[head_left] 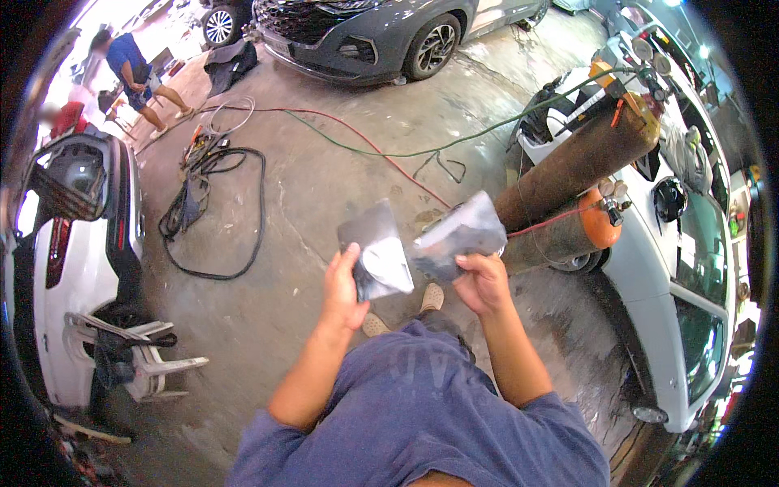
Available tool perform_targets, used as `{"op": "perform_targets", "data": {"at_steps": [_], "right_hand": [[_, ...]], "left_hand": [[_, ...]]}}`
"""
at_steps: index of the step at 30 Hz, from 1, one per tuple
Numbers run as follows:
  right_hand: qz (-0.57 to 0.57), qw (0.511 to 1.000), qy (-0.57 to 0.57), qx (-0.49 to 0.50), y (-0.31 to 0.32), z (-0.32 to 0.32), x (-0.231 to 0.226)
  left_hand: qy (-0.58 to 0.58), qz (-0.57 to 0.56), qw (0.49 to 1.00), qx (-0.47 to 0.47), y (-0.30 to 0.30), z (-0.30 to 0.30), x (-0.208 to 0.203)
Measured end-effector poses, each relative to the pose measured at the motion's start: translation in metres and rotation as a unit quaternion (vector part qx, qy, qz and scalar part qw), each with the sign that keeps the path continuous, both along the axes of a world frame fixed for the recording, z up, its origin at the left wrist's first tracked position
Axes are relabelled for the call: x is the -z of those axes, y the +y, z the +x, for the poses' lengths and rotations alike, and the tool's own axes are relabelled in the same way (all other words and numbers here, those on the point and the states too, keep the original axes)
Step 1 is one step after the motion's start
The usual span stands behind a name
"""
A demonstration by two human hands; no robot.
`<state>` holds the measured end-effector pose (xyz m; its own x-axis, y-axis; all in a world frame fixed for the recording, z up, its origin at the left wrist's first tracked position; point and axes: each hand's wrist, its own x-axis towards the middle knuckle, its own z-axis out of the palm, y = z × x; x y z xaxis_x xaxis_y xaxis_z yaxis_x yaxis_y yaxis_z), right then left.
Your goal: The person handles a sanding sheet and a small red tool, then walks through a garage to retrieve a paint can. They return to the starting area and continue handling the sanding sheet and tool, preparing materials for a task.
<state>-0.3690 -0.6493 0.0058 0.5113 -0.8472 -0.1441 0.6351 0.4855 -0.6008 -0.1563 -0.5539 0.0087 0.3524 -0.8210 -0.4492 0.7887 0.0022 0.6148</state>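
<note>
In front of my body I hold two flat pieces of shiny grey sheet metal, one in each hand. My left hand (346, 288) is closed on the edge of the left metal sheet (377, 247), thumb on top, with a bright reflection on its face. My right hand (483, 282) pinches the lower edge of the right metal sheet (460, 235), which is tilted and has cloudy, darker patches. The sheets' inner edges are close together, with a narrow gap between them. The fingers beneath both sheets are mostly hidden.
To the right lean a brown gas cylinder (572, 162) and an orange-topped cylinder (560, 235), beside a white car (641, 268). Green and red hoses (357, 130) cross the floor. Black cable (261, 203), a white plastic chair (154, 365), a grey car (357, 40) and another person (134, 69) surround me.
</note>
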Motion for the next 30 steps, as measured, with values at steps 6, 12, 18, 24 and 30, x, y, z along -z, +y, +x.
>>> {"op": "perform_targets", "data": {"at_steps": [6,12,18,24,30], "right_hand": [[-0.128,0.976,0.126,0.120,0.015,-0.013,-0.023],[-0.592,0.708,0.376,0.080,0.043,0.002,-0.047],[-0.618,0.670,0.407,0.062,0.038,0.006,-0.008],[-0.567,0.624,0.537,-0.007,-0.003,-0.036,-0.007],[-0.744,0.383,0.546,0.048,-0.034,0.002,-0.099]], "left_hand": [[0.034,-0.025,0.999,-0.028,-0.007,0.009,0.001],[0.001,-0.094,0.995,-0.020,-0.020,-0.024,-0.014],[0.004,-0.079,0.995,-0.053,-0.019,-0.032,-0.024],[-0.138,-0.117,0.983,-0.028,-0.017,-0.002,-0.023],[-0.450,-0.091,0.880,0.119,-0.019,-0.003,-0.059]]}}
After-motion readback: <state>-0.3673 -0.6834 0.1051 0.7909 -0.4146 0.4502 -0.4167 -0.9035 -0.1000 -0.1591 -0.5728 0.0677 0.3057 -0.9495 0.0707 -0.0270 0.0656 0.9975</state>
